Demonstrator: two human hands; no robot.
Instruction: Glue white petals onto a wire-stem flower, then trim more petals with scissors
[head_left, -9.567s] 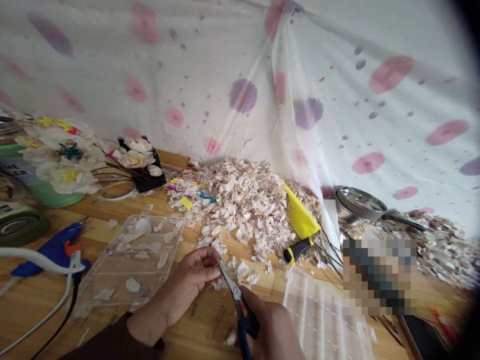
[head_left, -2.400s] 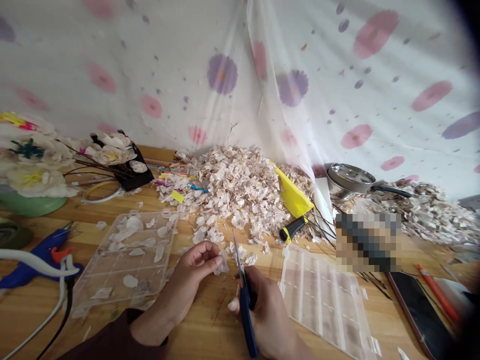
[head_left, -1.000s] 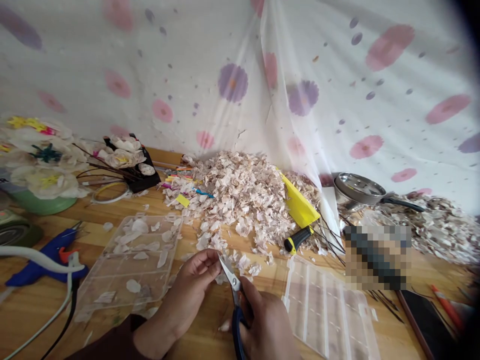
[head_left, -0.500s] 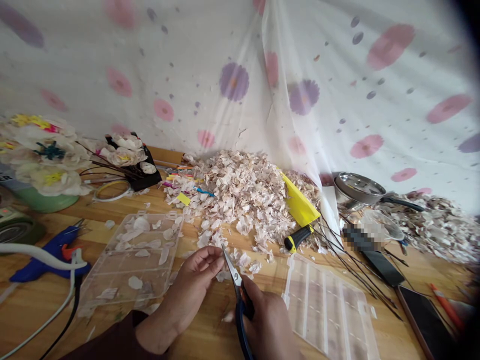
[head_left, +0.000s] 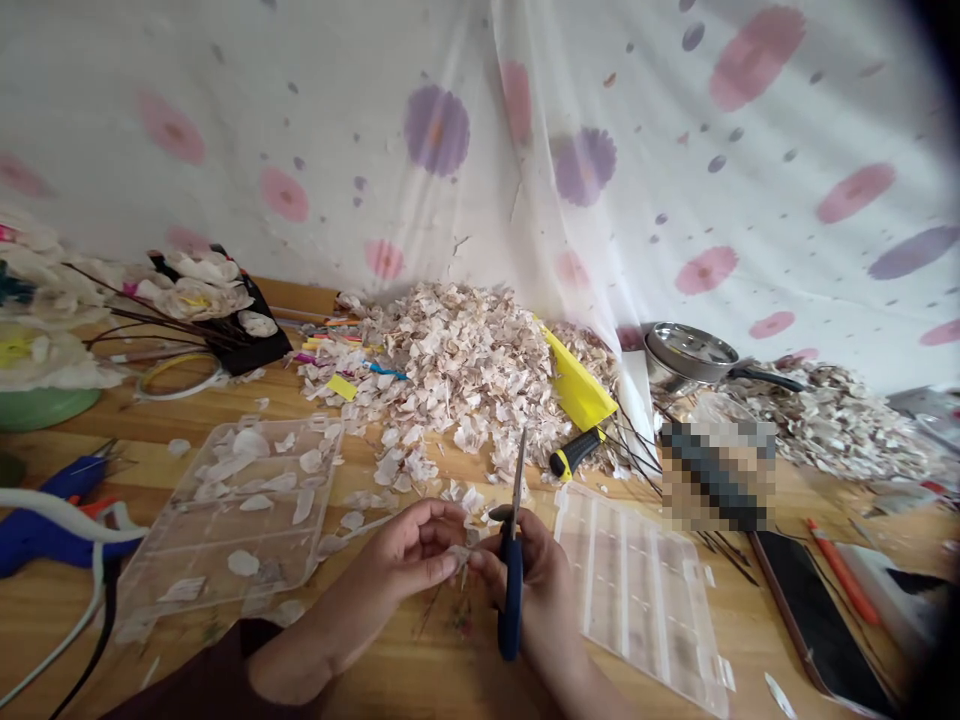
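Note:
Near the front middle of the table, my left hand (head_left: 405, 565) is closed in a pinch on a small pale petal-like flake (head_left: 461, 555). Close beside it, my right hand (head_left: 544, 585) holds scissors with dark blue handles (head_left: 511, 590); their blades point away from me, upward in the view, and look closed. The right thumb tip also meets the flake, so both hands are at it. Fingers partly hide its shape. Just beyond the hands lies a large heap of dry pale flakes (head_left: 457, 365), with loose ones scattered toward me.
Clear plastic compartment box halves lie left (head_left: 217, 540) and right (head_left: 637, 590), the left one holding flakes. A blue glue gun (head_left: 71, 480) with a white cable is at far left. Metal pans (head_left: 690, 350), a phone (head_left: 817, 610) and an orange pen (head_left: 844, 570) are at right.
My right hand has turned the scissors upright, away from the left fingertips, and brought its thumb to the flake. The view has shifted slightly right.

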